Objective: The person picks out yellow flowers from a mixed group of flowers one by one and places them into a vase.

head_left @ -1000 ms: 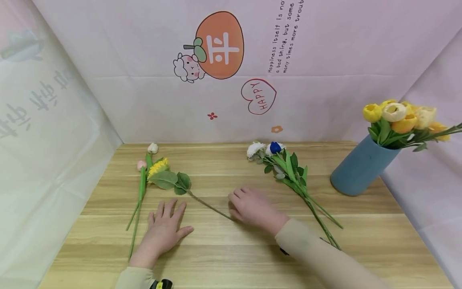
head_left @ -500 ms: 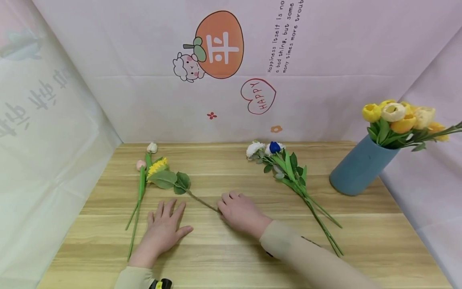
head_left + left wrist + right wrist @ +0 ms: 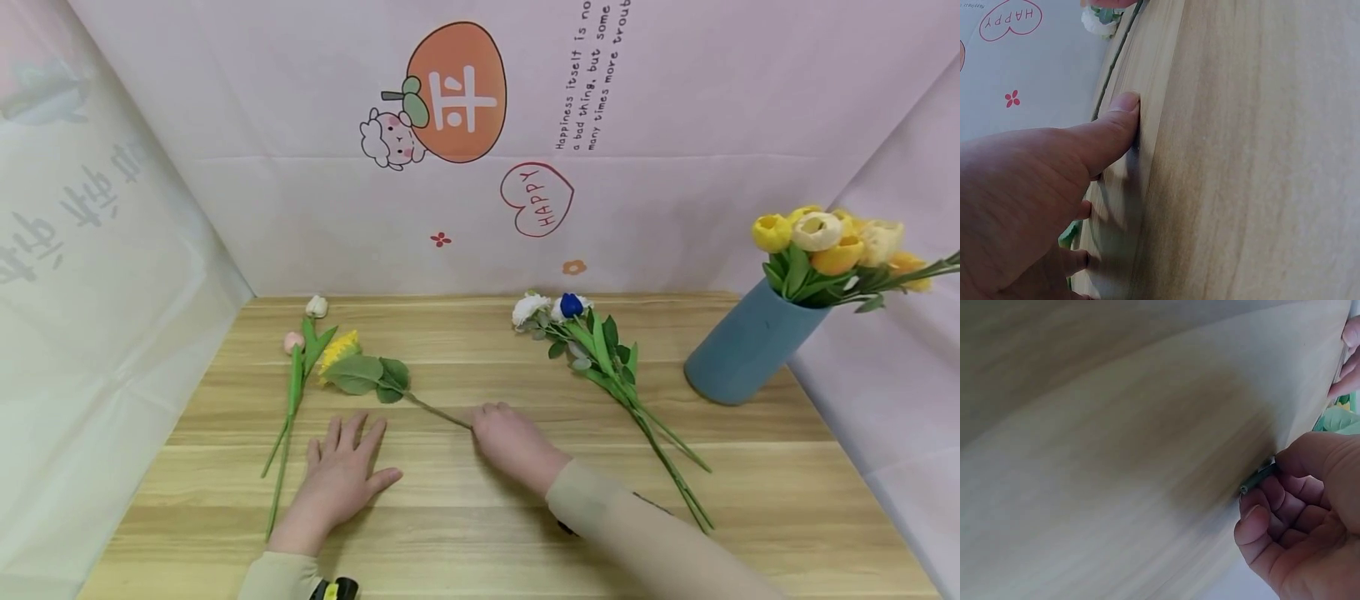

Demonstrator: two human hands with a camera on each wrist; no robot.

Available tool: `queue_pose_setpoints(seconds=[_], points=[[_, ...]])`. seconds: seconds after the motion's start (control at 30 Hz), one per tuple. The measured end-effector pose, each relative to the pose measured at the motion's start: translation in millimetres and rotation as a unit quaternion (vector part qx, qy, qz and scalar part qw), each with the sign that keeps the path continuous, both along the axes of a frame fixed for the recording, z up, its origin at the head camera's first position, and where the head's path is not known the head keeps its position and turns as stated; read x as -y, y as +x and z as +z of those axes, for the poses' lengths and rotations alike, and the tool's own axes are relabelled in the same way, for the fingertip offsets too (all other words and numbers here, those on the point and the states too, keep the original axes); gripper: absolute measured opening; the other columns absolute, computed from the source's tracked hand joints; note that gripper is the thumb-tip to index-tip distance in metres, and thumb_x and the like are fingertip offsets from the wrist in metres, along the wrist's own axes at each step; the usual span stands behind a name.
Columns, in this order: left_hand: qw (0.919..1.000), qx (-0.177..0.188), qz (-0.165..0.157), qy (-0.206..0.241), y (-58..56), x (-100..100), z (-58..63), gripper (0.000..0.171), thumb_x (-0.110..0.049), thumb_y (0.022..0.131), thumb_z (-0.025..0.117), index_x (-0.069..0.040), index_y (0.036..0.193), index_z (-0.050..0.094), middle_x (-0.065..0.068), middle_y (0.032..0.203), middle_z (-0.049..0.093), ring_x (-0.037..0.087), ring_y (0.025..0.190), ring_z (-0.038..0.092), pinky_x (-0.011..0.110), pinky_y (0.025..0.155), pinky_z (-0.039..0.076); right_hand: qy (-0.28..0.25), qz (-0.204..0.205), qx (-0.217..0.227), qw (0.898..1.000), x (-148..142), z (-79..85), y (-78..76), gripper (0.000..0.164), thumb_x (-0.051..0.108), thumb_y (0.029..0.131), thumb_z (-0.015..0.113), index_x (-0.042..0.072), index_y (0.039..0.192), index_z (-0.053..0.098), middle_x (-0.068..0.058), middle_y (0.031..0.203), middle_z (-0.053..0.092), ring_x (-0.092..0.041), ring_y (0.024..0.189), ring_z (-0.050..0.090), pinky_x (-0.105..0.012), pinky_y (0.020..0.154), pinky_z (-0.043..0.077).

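In the head view my right hand (image 3: 513,443) pinches the lower stem of a yellow sunflower (image 3: 341,357), which lies with its two big leaves (image 3: 367,377) toward the left. The cut stem end (image 3: 1254,480) pokes out between thumb and curled fingers in the right wrist view. My left hand (image 3: 341,483) rests on the tabletop, fingers spread, below the sunflower's leaves. Its thumb (image 3: 1110,128) lies on the wood in the left wrist view, holding nothing. Left of the sunflower lie a white tulip (image 3: 317,307) and a pink tulip (image 3: 294,342), stems crossing.
Right of centre lies a bunch with white flowers (image 3: 530,311) and a blue tulip (image 3: 572,306), stems running toward the front right. A tilted-looking blue vase (image 3: 753,346) of yellow and cream tulips (image 3: 819,233) stands at the back right. A printed cloth (image 3: 300,208) backs the wooden table (image 3: 465,533).
My right hand slid left along the sunflower's stem, then took hold and drew the flower slightly right, its head leaving the tulips' leaves. The left hand stayed in place.
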State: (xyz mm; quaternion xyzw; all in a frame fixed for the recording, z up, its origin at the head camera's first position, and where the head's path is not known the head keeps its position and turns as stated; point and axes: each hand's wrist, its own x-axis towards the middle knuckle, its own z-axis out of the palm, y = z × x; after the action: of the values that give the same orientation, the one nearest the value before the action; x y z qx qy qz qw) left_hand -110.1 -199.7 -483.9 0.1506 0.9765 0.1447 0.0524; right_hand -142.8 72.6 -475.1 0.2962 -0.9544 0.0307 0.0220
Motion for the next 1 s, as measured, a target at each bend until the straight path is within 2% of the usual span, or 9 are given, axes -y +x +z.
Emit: queue_pose_setpoints(seconds=[0.13,0.33,0.57,0.77,1.0], points=[[1.0000,-0.002,0.000,-0.002,-0.3,0,0.2,0.076,-0.055,0.089,0.061,-0.015,0.149,0.035,0.022,0.153,0.023,0.055,0.135,0.012,0.081,0.096,0.016,-0.029,-0.010,0.016,0.999,-12,-1.0,-1.5,0.004,0.006,0.091,0.062,0.003,0.091,0.059,-0.009,0.080,0.064,-0.022,0.071,0.061,-0.032,0.062,0.057],[1.0000,-0.002,0.001,-0.003,-0.9,0,0.3,0.077,-0.055,0.089,0.061,-0.015,0.149,0.035,0.022,0.153,0.024,0.055,0.136,0.012,0.081,0.097,0.015,-0.054,0.007,0.010,0.998,-34,1.0,-2.6,0.009,0.005,0.084,0.066,0.006,0.084,0.058,-0.005,0.073,0.059,-0.020,0.065,0.059,-0.032,0.056,0.055],[1.0000,0.002,0.004,-0.006,-0.7,-1,-0.1,0.077,-0.055,0.089,0.060,-0.015,0.149,0.035,0.022,0.153,0.024,0.054,0.136,0.012,0.080,0.097,0.015,-0.078,0.023,0.029,0.996,-65,9.4,-3.8,0.017,0.004,0.080,0.070,0.010,0.079,0.054,-0.001,0.068,0.056,-0.018,0.062,0.057,-0.034,0.056,0.053],[1.0000,0.001,0.003,-0.004,-0.5,-2,0.6,0.077,-0.055,0.089,0.060,-0.015,0.149,0.035,0.021,0.153,0.024,0.054,0.136,0.012,0.080,0.097,0.015,-0.056,0.008,0.033,0.998,-92,17.3,-0.6,0.020,0.004,0.077,0.071,0.012,0.074,0.053,0.002,0.065,0.053,-0.016,0.057,0.053,-0.035,0.052,0.049],[1.0000,0.003,0.004,-0.007,-0.2,-2,1.1,0.077,-0.055,0.089,0.060,-0.015,0.149,0.035,0.021,0.153,0.023,0.054,0.136,0.012,0.080,0.097,0.015,-0.012,-0.019,0.039,0.999,-106,19.6,2.1,0.018,0.009,0.080,0.070,0.013,0.071,0.055,0.000,0.065,0.055,-0.019,0.058,0.055,-0.038,0.050,0.048]])
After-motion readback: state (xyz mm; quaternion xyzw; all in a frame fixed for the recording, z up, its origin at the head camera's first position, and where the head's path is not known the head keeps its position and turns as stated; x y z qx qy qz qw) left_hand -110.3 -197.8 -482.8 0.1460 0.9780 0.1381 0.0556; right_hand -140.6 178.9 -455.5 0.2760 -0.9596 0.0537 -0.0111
